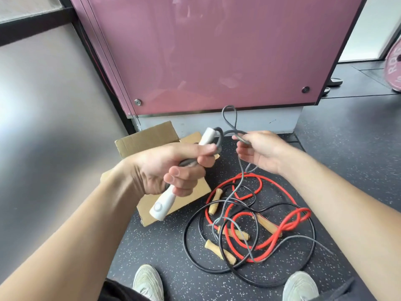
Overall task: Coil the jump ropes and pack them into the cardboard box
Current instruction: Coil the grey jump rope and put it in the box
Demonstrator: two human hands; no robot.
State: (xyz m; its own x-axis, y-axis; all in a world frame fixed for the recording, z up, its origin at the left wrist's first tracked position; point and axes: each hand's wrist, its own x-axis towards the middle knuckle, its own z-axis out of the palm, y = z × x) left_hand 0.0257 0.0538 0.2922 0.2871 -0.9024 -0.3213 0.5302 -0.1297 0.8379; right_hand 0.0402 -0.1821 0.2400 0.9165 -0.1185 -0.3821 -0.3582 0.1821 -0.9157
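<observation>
My left hand (171, 168) is curled tight round the white handles (161, 208) and some grey turns; my right hand (262, 152) pinches a loop of the grey rope (239, 177) between thumb and fingertips. The cord looks light, springy and rather slick, so I'd grip each turn close to the handles. Its tail drops below my fingers into the tangle of red rope (280, 231) and black rope (195, 253); the cardboard box (141, 140) sits beyond my left knuckles

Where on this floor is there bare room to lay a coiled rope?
The middle is crowded with red rope, black rope and wooden handles. Bare floor lies to their right, toward the pink panel, and between the cardboard box and the left shoe.
</observation>
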